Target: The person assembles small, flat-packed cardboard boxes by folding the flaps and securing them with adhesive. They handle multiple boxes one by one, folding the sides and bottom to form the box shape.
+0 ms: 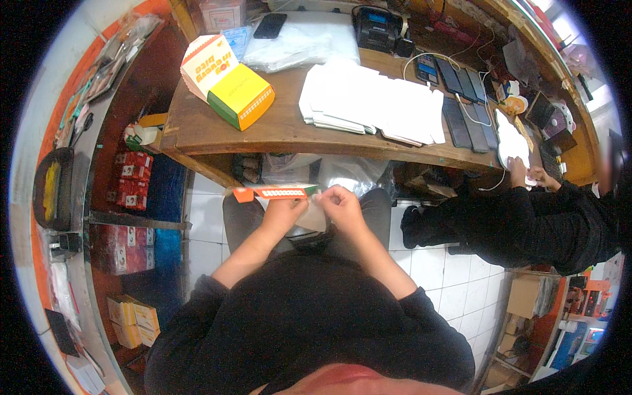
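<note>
Over my lap, my left hand (286,214) grips a small folding carton (283,193), seen nearly edge-on with an orange and white strip and some green. A plain greyish flap (312,218) of it hangs between my hands. The fingers of my right hand (342,209) are pinched together at the carton's right end, on its edge. On the desk ahead to the left stands an open food carton (240,95) in yellow, green, orange and white. Beside it lies a pile of flat white card pieces (342,99), overlapping toward the right.
The wooden desk (283,135) has its front edge just beyond my hands. Several phones (464,122) with cables lie at its right. A dark printer-like device (378,29) and plastic-wrapped packs (303,39) stand behind. A co-worker (526,220) sits at right, hands on a white piece.
</note>
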Tool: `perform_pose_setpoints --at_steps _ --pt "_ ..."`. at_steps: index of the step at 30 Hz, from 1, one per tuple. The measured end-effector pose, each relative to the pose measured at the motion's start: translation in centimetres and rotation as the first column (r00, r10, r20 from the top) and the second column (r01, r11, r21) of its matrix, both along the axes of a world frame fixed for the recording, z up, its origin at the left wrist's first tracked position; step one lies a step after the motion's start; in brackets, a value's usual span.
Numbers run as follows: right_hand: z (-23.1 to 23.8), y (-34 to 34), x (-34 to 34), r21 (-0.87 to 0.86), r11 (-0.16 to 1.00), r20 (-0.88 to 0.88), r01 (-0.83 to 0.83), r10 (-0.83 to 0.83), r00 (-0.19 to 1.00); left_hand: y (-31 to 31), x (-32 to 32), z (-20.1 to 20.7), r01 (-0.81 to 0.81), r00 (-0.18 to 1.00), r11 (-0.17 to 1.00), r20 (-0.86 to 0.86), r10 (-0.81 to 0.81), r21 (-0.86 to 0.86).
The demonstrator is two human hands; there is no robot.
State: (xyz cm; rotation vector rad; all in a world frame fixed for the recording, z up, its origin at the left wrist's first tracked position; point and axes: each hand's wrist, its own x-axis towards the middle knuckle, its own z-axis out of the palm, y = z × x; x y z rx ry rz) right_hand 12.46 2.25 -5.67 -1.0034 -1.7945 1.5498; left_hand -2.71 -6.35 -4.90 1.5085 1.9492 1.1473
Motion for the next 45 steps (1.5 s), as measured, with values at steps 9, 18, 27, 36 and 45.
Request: perform_pose_setpoints --at_steps 9,18,27,36,45 --pt "1.2 -2.5 -1.4 -0.151 0.983 -0.100 0.101 -0.117 0.988 0.6 0.6 -0.5 0.031 1.000 0.999 -0.003 -0.031 -0.044" --pt "2.7 -3.0 -1.6 0.461 0.884 0.039 0.082 -0.113 0.993 -0.2 0.9 0.5 0.067 0.988 0.969 0.151 -0.031 -0.237" --pt "3.2 -0.2 -1.3 0.530 0.838 0.200 -0.128 0.023 0.980 -0.2 1.3 -1.5 0.335 0.877 0.916 0.429 -0.217 -0.221" --pt "4.6 1.8 0.3 0.317 0.904 0.207 -0.288 0.230 0.951 -1.0 -3.0 3.3 0.114 0.230 0.981 0.965 0.129 -0.159" --pt "5.1 2.0 0.2 0.234 0.936 0.151 -0.263 0.232 0.961 -0.2 -1.9 3.6 0.028 0.453 0.994 0.888 0.084 -0.108"
